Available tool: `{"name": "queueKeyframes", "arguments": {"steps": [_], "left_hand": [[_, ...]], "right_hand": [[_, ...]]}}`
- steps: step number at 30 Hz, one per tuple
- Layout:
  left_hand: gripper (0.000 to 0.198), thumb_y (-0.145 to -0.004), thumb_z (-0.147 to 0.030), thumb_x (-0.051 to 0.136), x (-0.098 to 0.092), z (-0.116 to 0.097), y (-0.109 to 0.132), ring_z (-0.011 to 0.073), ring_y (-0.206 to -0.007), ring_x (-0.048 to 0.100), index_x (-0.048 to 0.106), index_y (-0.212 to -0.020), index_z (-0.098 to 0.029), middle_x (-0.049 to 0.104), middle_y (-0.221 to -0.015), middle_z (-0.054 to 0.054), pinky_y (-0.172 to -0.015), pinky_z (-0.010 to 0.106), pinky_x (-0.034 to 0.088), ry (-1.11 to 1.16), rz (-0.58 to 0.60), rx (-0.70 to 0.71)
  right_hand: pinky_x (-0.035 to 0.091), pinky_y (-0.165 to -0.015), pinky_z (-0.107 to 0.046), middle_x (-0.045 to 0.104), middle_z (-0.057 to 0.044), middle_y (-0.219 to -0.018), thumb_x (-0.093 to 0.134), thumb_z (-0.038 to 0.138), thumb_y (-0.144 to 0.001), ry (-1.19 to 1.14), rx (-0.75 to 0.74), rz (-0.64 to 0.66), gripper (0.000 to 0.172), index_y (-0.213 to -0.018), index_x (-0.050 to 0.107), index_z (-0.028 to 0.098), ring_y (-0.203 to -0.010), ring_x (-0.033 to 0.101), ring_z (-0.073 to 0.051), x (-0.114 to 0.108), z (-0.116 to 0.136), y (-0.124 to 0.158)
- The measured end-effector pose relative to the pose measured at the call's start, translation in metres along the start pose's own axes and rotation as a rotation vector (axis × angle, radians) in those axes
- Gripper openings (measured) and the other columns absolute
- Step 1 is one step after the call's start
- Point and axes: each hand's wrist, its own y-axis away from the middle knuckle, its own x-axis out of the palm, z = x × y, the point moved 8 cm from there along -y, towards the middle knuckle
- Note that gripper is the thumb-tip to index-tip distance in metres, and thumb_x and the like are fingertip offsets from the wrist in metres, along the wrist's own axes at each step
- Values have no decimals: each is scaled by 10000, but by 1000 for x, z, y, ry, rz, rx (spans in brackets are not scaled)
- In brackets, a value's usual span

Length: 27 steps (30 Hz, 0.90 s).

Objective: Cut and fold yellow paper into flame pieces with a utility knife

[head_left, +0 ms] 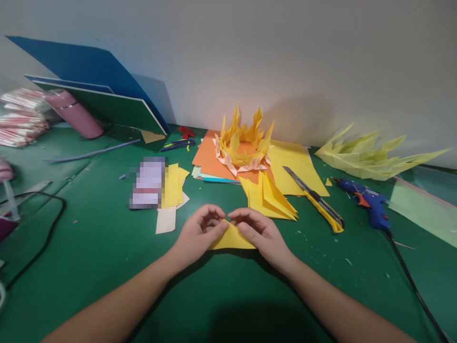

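A piece of yellow paper point(232, 238) is held between my two hands just above the green table, its upper edge coming to a point. My left hand point(202, 231) pinches its left side with thumb and fingers. On the right side, my right hand point(264, 233) grips it the same way. Right behind my hands lie folded yellow paper pieces point(269, 200) with pointed ends. Flat yellow paper strips point(173, 183) rest to the left. Further back stands a ring of folded orange-yellow paper point(246, 147) with upright spikes and a pale pink base.
A utility knife point(317, 202) with its blade out lies at right, beside a blue glue gun point(371, 200) with a black cord. A pale yellow spiked paper piece point(374, 152) leans near the wall. At left are a pink bottle point(74, 114) and a blurred-out rectangular object point(148, 183).
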Motion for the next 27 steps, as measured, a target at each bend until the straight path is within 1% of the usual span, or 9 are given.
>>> {"name": "queueKeyframes", "arguments": {"steps": [2,4,7,10,13,16,21,24,27], "left_hand": [[305,-685,-384,721,-1,0,-1,86,-585,492,539,-821,-182,522,-681,-32,-511,201,407,13,-8,-4],[298,-686,-377,719,-2,0,-2,90,-597,503,539,-822,-181,529,-692,-30,-527,208,419,14,-14,-1],[273,-693,-352,710,-4,0,-2,97,-639,523,545,-826,-180,544,-719,-26,-583,223,452,7,-35,15],[260,-696,-331,700,-6,1,-3,103,-673,535,558,-852,-179,560,-752,-18,-632,242,476,-2,-45,18],[262,-695,-331,691,-5,2,-3,115,-697,547,558,-866,-183,576,-776,-6,-651,260,485,-22,-36,5],[260,-686,-334,694,-7,2,-3,114,-694,547,556,-848,-185,568,-757,-13,-674,265,485,-19,-55,1],[261,-650,-328,735,-11,2,-1,101,-628,532,560,-784,-187,526,-657,-44,-618,236,471,62,-106,-2],[250,-638,-313,750,-13,1,1,105,-623,545,568,-751,-183,544,-647,-37,-605,236,476,73,-136,20],[268,-620,-296,760,-13,0,2,112,-650,572,575,-778,-184,571,-662,-34,-629,243,492,84,-157,28]], "right_hand": [[534,-761,-299,647,-29,-904,651,383,-787,-12,19,26,261,-1002,603,241,-828,625,-155,3,-1,1],[531,-775,-296,626,-22,-900,669,341,-761,-8,29,30,277,-1004,582,241,-821,615,-145,4,-2,1],[533,-757,-283,607,-14,-862,655,297,-756,-6,28,-16,245,-974,563,237,-784,608,-132,2,-5,0],[538,-724,-277,600,-9,-820,643,298,-762,-5,29,-58,223,-956,555,234,-746,606,-129,-1,-8,-2],[544,-716,-280,608,-11,-816,647,314,-761,2,23,-72,223,-949,558,235,-743,612,-132,-2,-9,-2],[549,-730,-287,618,-16,-824,653,322,-763,4,21,-75,217,-938,563,232,-763,625,-138,-2,-8,-2],[553,-753,-294,625,-17,-829,637,298,-777,14,-2,-74,177,-927,571,233,-778,637,-142,-1,-7,-2],[552,-757,-285,624,-17,-847,628,264,-776,28,-28,-89,160,-923,573,232,-786,643,-137,-1,-5,-2],[552,-740,-269,624,-17,-853,620,238,-772,40,-56,-119,154,-920,574,233,-777,646,-130,-4,-3,-2]]}}
